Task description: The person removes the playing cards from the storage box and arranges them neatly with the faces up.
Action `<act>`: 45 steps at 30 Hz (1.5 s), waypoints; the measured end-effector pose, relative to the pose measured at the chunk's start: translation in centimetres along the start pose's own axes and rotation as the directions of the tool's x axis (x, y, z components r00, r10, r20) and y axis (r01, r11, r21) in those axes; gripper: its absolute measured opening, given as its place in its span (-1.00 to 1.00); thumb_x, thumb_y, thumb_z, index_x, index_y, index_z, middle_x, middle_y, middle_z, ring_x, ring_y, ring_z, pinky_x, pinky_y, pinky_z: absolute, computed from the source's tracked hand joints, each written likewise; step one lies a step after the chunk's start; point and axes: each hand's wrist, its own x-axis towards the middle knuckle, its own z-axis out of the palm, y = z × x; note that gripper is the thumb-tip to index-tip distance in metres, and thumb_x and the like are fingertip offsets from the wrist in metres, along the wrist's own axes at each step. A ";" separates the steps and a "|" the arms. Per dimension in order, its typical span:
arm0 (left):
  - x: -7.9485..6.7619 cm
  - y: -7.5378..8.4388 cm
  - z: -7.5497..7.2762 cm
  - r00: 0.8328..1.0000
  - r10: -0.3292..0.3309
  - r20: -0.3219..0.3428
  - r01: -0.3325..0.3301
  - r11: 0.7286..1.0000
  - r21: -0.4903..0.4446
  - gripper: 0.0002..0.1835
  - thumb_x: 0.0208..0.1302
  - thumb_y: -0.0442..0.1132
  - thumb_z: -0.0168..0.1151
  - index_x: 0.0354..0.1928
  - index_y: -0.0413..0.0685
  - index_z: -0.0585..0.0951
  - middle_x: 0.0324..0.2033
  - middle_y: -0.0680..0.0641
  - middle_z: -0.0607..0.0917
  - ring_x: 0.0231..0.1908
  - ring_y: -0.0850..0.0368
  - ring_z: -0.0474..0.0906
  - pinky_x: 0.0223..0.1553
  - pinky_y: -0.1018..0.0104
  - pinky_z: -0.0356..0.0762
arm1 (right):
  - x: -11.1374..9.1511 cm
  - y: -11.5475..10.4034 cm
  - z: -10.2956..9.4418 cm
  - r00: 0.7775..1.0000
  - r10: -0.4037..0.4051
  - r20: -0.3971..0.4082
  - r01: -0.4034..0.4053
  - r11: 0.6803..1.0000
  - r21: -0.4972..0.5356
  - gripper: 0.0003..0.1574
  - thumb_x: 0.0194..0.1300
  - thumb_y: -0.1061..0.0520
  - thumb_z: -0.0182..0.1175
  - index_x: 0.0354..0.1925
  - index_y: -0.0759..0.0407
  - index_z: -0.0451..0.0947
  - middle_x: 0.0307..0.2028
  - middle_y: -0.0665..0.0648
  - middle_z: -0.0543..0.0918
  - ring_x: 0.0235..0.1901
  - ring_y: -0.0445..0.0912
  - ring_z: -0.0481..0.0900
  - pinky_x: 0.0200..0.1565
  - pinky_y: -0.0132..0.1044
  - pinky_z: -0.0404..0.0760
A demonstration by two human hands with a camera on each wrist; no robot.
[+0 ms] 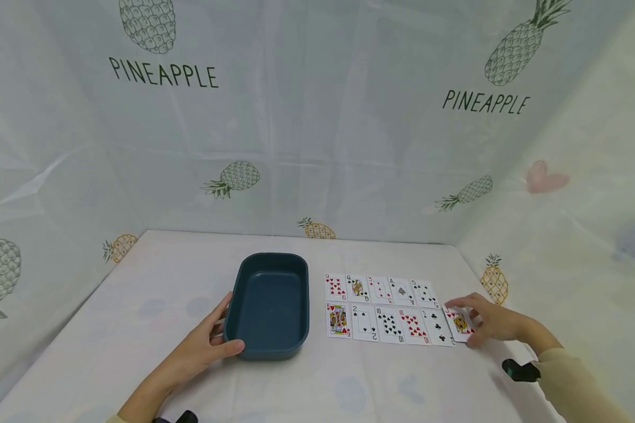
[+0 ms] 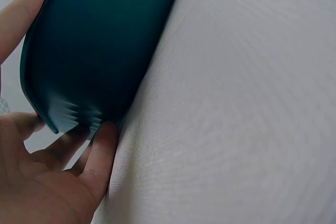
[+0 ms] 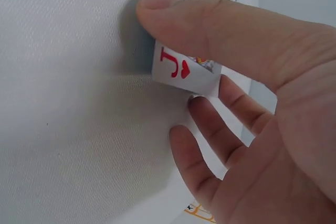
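At the right end of the front row, my right hand [image 1: 493, 321] holds a jack of hearts playing card [image 1: 460, 324] between thumb and fingers. In the right wrist view, the thumb lies across the card's face, below the J corner [image 3: 170, 62]. Face-up playing cards [image 1: 390, 321] lie in two rows to its left, among them a king, a two and several tens. My left hand [image 1: 198, 351] grips the near left corner of a dark teal rectangular tub [image 1: 267, 353], thumb at the rim and fingers along its outer side [image 2: 89, 61].
A white cloth covers the table [image 1: 349, 382]. Behind it hangs a pineapple-print curtain [image 1: 349, 147], which also runs along the left and right sides. The tub stands to the left of the card rows.
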 end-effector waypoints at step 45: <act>-1.2 0.5 -3.0 0.997 0.009 -0.080 0.009 0.975 0.221 0.03 0.53 0.09 0.30 0.74 0.36 -0.19 0.66 -0.23 0.09 0.53 -0.37 0.26 0.26 -0.10 0.59 | -1.9 -7.2 1.0 0.916 -0.230 -0.330 0.148 0.955 -0.256 -0.11 0.24 0.03 0.58 0.43 0.19 0.46 0.33 0.40 0.43 0.28 0.36 0.44 0.13 0.41 0.57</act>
